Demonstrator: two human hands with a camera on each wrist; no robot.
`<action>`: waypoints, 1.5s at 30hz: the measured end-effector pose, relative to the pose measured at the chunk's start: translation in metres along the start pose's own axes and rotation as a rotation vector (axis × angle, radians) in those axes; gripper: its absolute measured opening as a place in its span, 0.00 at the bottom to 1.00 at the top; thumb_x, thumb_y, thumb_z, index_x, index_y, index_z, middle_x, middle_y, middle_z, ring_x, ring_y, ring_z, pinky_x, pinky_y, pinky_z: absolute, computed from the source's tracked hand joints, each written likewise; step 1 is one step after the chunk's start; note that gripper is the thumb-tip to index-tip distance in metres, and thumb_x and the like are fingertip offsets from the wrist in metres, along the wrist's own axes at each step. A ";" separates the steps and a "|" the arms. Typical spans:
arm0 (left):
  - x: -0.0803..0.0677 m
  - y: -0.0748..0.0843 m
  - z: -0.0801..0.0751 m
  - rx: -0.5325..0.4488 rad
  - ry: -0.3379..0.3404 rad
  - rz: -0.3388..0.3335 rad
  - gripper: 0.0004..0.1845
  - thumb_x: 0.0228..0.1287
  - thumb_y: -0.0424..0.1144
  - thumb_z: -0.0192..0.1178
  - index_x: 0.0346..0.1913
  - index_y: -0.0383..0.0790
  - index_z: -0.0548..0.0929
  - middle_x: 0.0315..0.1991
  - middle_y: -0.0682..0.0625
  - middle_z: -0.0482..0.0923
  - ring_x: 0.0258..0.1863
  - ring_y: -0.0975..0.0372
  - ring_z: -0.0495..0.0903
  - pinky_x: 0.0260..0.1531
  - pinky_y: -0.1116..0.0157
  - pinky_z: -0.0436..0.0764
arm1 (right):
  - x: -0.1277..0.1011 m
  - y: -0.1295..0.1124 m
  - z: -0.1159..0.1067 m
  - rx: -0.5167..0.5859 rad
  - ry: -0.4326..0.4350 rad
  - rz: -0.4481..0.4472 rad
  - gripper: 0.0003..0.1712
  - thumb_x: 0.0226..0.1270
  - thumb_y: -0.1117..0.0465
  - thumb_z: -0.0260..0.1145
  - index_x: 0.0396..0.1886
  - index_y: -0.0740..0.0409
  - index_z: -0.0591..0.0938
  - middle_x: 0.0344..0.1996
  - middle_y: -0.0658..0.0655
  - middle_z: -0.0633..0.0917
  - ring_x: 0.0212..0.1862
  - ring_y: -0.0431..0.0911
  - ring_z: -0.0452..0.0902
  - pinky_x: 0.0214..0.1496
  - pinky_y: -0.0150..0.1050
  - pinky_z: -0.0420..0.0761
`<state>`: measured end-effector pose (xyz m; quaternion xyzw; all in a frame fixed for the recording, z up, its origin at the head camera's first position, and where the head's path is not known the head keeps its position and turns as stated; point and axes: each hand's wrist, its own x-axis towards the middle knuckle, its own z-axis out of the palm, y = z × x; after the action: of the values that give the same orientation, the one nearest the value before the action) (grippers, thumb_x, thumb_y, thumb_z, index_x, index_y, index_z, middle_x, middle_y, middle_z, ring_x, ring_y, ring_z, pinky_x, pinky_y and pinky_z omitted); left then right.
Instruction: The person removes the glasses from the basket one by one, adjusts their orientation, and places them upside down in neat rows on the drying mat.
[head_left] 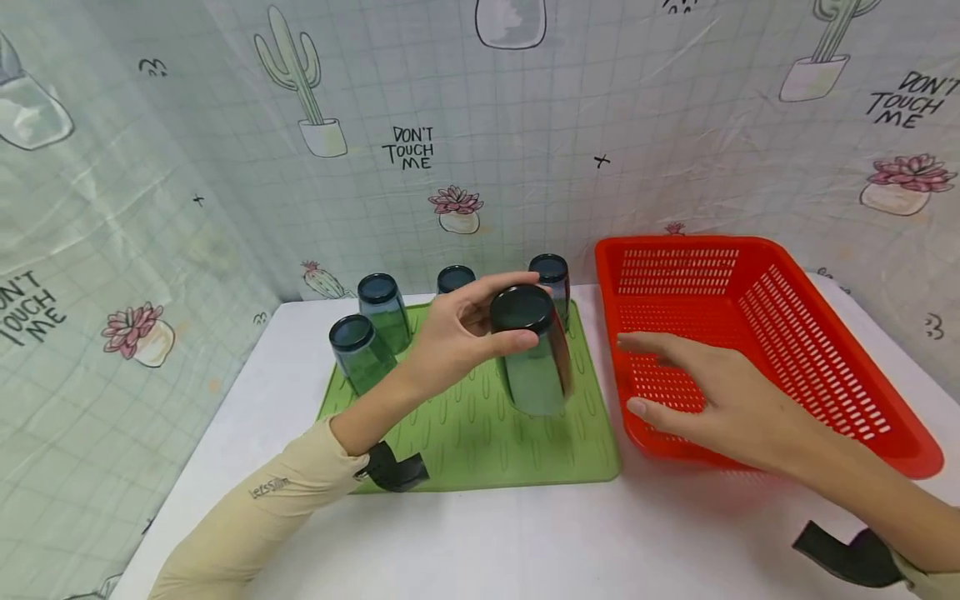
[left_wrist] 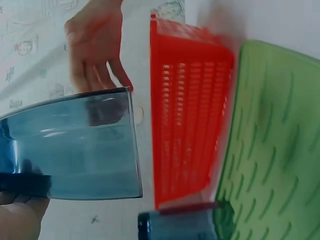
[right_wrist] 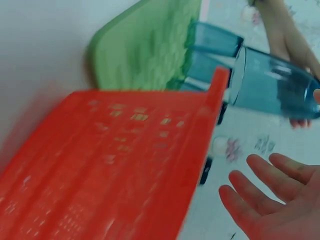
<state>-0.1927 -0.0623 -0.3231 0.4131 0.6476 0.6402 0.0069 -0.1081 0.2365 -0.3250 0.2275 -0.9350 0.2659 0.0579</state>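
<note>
My left hand [head_left: 534,310] grips the dark base of an upturned blue glass cup [head_left: 534,367] and holds it just over the right part of the green ribbed mat [head_left: 465,433]. In the left wrist view the cup [left_wrist: 75,150] fills the left side, mouth toward the red basket [left_wrist: 185,130]. My right hand [head_left: 633,375] is open, fingers spread above the red basket's [head_left: 885,454] left rim, holding nothing. The right wrist view shows that open hand [right_wrist: 260,185] below the cup [right_wrist: 275,85].
Several more blue cups stand upside down at the back of the mat, such as these cups [head_left: 362,350] [head_left: 384,308] [head_left: 551,275]. The red basket holds nothing. A white table [head_left: 480,542] carries everything, and patterned sheet walls [head_left: 225,208] close off the back and sides.
</note>
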 end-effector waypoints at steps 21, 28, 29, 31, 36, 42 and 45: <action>-0.043 -0.018 -0.055 0.265 0.232 -0.167 0.33 0.60 0.32 0.73 0.69 0.38 0.76 0.58 0.43 0.82 0.52 0.59 0.84 0.47 0.67 0.84 | -0.050 0.060 -0.014 -0.247 0.011 0.220 0.41 0.64 0.42 0.72 0.73 0.51 0.73 0.67 0.69 0.74 0.65 0.69 0.67 0.53 0.81 0.67; -0.048 -0.033 -0.059 0.273 0.311 -0.178 0.33 0.61 0.30 0.72 0.69 0.39 0.76 0.59 0.44 0.82 0.53 0.60 0.83 0.51 0.69 0.83 | -0.056 0.066 -0.012 -0.294 -0.010 0.246 0.45 0.62 0.41 0.73 0.73 0.57 0.71 0.66 0.73 0.72 0.64 0.71 0.66 0.52 0.78 0.71; -0.049 -0.036 -0.059 0.276 0.322 -0.181 0.33 0.61 0.30 0.73 0.69 0.38 0.76 0.59 0.44 0.82 0.53 0.61 0.83 0.51 0.69 0.83 | -0.056 0.067 -0.013 -0.306 -0.015 0.248 0.45 0.62 0.40 0.73 0.73 0.57 0.71 0.66 0.73 0.72 0.64 0.71 0.66 0.52 0.78 0.71; -0.051 -0.043 -0.058 0.289 0.337 -0.185 0.33 0.60 0.30 0.73 0.69 0.36 0.76 0.58 0.43 0.82 0.52 0.61 0.84 0.50 0.70 0.83 | -0.057 0.069 -0.014 -0.330 -0.027 0.256 0.46 0.63 0.39 0.72 0.74 0.57 0.70 0.67 0.73 0.72 0.64 0.71 0.65 0.54 0.79 0.69; -0.057 -0.062 -0.055 0.347 0.382 -0.220 0.33 0.59 0.32 0.74 0.68 0.37 0.77 0.55 0.40 0.83 0.48 0.58 0.85 0.43 0.73 0.83 | -0.060 0.073 -0.012 -0.377 -0.027 0.245 0.47 0.63 0.36 0.71 0.76 0.53 0.69 0.68 0.71 0.72 0.65 0.69 0.65 0.55 0.78 0.70; -0.059 -0.076 -0.052 0.340 0.427 -0.265 0.33 0.59 0.35 0.75 0.68 0.39 0.78 0.57 0.40 0.82 0.52 0.52 0.84 0.44 0.73 0.83 | -0.061 0.076 -0.012 -0.439 -0.040 0.225 0.48 0.63 0.34 0.69 0.77 0.54 0.68 0.69 0.72 0.71 0.67 0.68 0.64 0.57 0.77 0.69; -0.058 -0.080 -0.052 0.357 0.426 -0.282 0.33 0.59 0.37 0.75 0.68 0.41 0.77 0.57 0.41 0.82 0.52 0.53 0.84 0.44 0.73 0.83 | -0.059 0.077 -0.015 -0.461 -0.073 0.243 0.50 0.64 0.34 0.67 0.77 0.56 0.67 0.69 0.74 0.70 0.67 0.70 0.62 0.58 0.77 0.68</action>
<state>-0.2242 -0.1245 -0.4105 0.1705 0.7876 0.5813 -0.1131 -0.0908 0.3257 -0.3625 0.1039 -0.9928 0.0423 0.0420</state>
